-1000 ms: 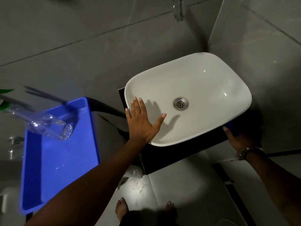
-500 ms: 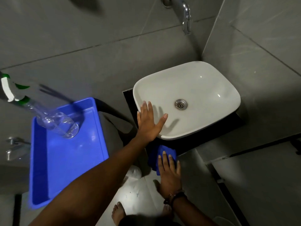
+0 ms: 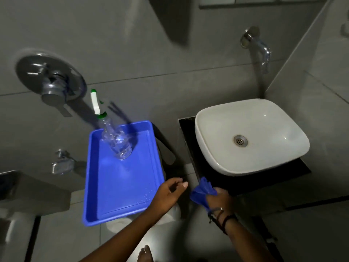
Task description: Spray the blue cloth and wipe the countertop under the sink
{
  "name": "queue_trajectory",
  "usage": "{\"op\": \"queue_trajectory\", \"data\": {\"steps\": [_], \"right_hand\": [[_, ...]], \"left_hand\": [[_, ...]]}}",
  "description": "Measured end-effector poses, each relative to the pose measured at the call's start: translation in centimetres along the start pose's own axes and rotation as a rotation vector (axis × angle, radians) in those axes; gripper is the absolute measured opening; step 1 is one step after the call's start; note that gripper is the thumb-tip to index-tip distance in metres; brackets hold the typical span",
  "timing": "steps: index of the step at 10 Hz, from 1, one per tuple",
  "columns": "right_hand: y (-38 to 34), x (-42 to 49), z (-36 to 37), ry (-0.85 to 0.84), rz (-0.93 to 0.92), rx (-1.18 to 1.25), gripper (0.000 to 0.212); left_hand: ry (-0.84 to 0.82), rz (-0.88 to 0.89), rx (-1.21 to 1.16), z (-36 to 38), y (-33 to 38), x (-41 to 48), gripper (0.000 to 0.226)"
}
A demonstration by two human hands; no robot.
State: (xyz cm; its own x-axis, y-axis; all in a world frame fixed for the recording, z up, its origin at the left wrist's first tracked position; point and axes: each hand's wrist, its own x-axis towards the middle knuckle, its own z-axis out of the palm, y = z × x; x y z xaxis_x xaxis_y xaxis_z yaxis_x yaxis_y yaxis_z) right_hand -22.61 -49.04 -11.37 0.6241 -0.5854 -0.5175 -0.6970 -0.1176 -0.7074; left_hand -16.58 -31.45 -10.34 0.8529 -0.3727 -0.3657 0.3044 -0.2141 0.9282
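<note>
My right hand [image 3: 220,198] is closed around the bunched blue cloth [image 3: 201,191], held just off the front left corner of the black countertop [image 3: 190,146]. A white basin [image 3: 251,137] sits on that countertop. My left hand [image 3: 168,192] hovers with curled fingers and nothing in it, over the near right corner of the blue tray [image 3: 120,186]. A clear spray bottle [image 3: 115,137] with a white and green trigger stands at the far end of the tray.
A wall tap [image 3: 261,50] juts out above the basin. A round shower mixer [image 3: 50,82] and a small spout [image 3: 62,165] are on the left wall. Grey tiled walls close in behind and to the right. My bare foot [image 3: 144,254] shows below.
My left hand came off the basin rim and moved down beside the tray. My right hand gathered the cloth from flat on the countertop edge into a bunch. The view pulled back and turned left.
</note>
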Motion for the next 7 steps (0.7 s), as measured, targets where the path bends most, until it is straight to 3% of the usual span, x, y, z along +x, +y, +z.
{"op": "queue_trajectory", "data": {"steps": [1, 2, 3, 4, 5, 6, 7], "right_hand": [[-5.5, -1.7, 3.5, -0.241, 0.129, 0.511, 0.025], [-8.3, -2.6, 6.7, -0.459, 0.199, 0.665, 0.050], [-10.3, -3.5, 11.7, -0.737, 0.282, 0.726, 0.044], [-10.9, -3.9, 15.6, -0.745, 0.260, 0.568, 0.037], [-9.8, -5.0, 21.0, -0.548, 0.173, 0.164, 0.049], [-9.2, -5.1, 22.2, -0.417, 0.077, -0.105, 0.056], [-15.5, -4.7, 21.2, -0.157, -0.192, -0.163, 0.056]], "left_hand": [[-0.134, -0.146, -0.247, -5.1, 0.5, 0.2, 0.027], [-0.184, -0.227, -0.409, -9.2, 0.8, 0.0, 0.030], [-0.010, -0.211, -0.397, -14.3, -0.1, -0.3, 0.024], [0.159, -0.262, -0.244, -16.9, -1.3, -0.4, 0.012], [0.263, -0.351, 0.029, -20.1, -4.8, -0.9, 0.028], [0.251, -0.398, 0.280, -20.0, -5.1, -0.5, 0.035], [0.353, -0.262, 0.549, -20.9, 2.3, 1.1, 0.055]]}}
